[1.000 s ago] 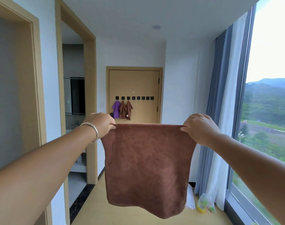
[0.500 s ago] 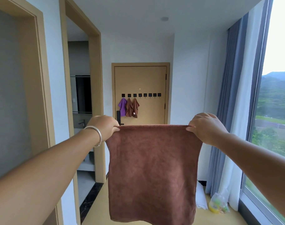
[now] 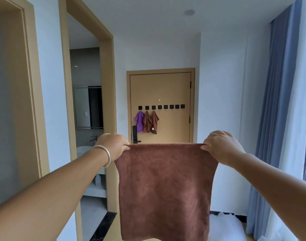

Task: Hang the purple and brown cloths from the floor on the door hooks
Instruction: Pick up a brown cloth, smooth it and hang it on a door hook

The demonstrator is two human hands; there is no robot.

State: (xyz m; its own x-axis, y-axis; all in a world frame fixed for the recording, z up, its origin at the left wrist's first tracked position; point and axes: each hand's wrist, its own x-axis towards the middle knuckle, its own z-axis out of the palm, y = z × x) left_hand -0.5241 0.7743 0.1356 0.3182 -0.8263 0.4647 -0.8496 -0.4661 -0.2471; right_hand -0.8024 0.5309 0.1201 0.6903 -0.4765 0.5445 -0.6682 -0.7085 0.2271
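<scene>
We hold a brown square microfibre cloth point(image 3: 164, 190) spread flat at arm's length, top edge pulled taut and level, body hanging straight down. Our left hand point(image 3: 112, 146) pinches the top left corner, fingers curled round the edge; silver bangle point(image 3: 105, 155) on that wrist. Our right hand point(image 3: 221, 145) pinches the top right corner the same way.

Straight ahead, well apart from us: tan wooden door point(image 3: 173, 91) at the end of the corridor, with a row of eight small black square hooks point(image 3: 161, 107) across it. The three leftmost hooks are loaded: a purple cloth point(image 3: 139, 121) on the first, then two brown hung cloths point(image 3: 150, 121) just beside it, touching each other. Black door handle point(image 3: 135, 134) sits below the purple one.

Left: open tan-framed doorway point(image 3: 89, 108) into a bathroom. Right: blue-grey curtain point(image 3: 277, 119) along the window.
</scene>
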